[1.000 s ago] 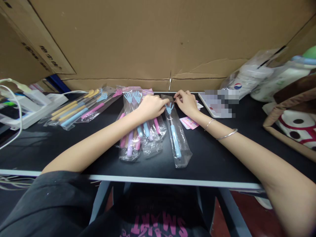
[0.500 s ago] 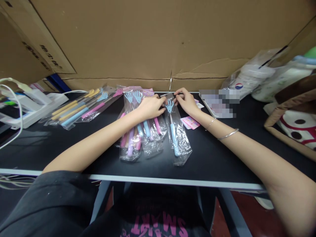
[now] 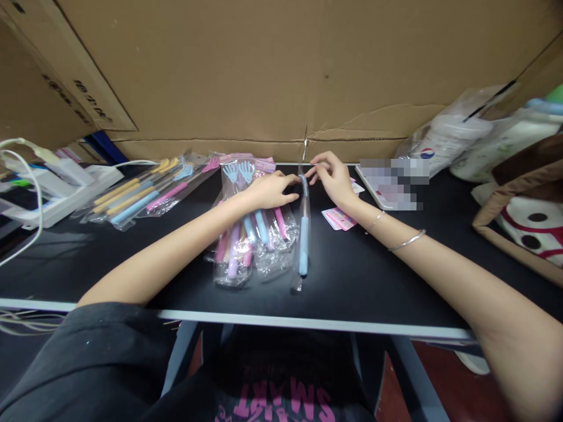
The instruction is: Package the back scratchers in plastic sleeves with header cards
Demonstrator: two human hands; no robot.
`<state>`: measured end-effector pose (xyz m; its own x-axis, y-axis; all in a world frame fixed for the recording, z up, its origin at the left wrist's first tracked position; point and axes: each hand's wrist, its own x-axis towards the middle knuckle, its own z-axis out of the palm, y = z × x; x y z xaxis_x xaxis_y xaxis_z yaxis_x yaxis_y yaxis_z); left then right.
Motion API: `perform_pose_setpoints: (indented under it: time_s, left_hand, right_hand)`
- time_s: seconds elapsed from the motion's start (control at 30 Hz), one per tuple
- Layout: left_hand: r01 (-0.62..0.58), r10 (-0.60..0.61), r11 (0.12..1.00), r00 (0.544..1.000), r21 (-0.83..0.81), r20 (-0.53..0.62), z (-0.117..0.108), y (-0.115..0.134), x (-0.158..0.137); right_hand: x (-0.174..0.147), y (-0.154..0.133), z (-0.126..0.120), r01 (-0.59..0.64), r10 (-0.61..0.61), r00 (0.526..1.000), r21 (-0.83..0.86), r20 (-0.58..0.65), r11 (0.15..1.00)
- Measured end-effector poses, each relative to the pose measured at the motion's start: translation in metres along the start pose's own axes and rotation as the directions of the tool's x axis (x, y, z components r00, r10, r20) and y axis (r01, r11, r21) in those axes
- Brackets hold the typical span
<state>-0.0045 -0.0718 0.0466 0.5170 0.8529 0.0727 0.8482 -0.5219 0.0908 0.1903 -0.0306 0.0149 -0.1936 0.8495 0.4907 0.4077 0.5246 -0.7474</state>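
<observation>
A person in a black T-shirt [image 3: 272,375] with pink lettering sits at a black desk [image 3: 373,281], both bare forearms stretched across it toward a cardboard wall [image 3: 264,70]. Between the two hands is a back scratcher [image 3: 303,246] with a light blue handle, sealed in a clear plastic bag and turned edge-on, so its blue claw head looks narrow. The head end points to the wall, the handle to the person; whether it touches the desk, I cannot tell.

The left hand [image 3: 275,190] is palm down, thumb and index finger slightly apart, the index tip at the bag's upper end. The right hand [image 3: 333,180] has its fingers loosely bent, tips just beside the same end. From here I cannot tell if either is pinching the plastic.

Under and beside the left hand lies a pile of bagged back scratchers [image 3: 233,252] with pink, purple and blue handles. Farther left, another bagged group [image 3: 136,196] has yellow, blue and pink handles, near a white power strip [image 3: 79,193]. Small pink printed cards [image 3: 338,218] lie by the right wrist, which wears a silver bangle [image 3: 407,240]. Beyond are a phone [image 3: 372,187], partly pixelated, and a Pepsi cup [image 3: 444,146] in clear plastic.
</observation>
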Motion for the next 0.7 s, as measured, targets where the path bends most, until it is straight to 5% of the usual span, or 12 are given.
perform_pose_setpoints:
  time_s: [0.23, 0.4, 0.57, 0.7]
  left_hand:
    - [-0.04, 0.039, 0.993, 0.999, 0.115, 0.017, -0.005, 0.004, -0.003]
    - [-0.05, 0.072, 0.969, 0.994, 0.24, -0.083, -0.009, 0.0, -0.007]
    - [-0.047, 0.105, 0.965, 0.971, 0.259, -0.214, -0.015, -0.007, -0.006]
    - [-0.152, 0.201, 0.961, 0.958, 0.23, -0.206, -0.015, -0.003, -0.005]
  right_hand:
    - [-0.003, -0.004, 0.002, 0.13, -0.124, 0.988, -0.06, 0.087, 0.99]
    - [-0.002, -0.002, 0.002, 0.199, -0.187, 0.972, -0.073, 0.146, 0.977]
    - [-0.001, 0.003, 0.004, 0.203, -0.171, 0.963, -0.142, 0.208, 0.969]
    - [-0.001, 0.005, 0.003, 0.171, -0.151, 0.969, -0.088, 0.196, 0.981]
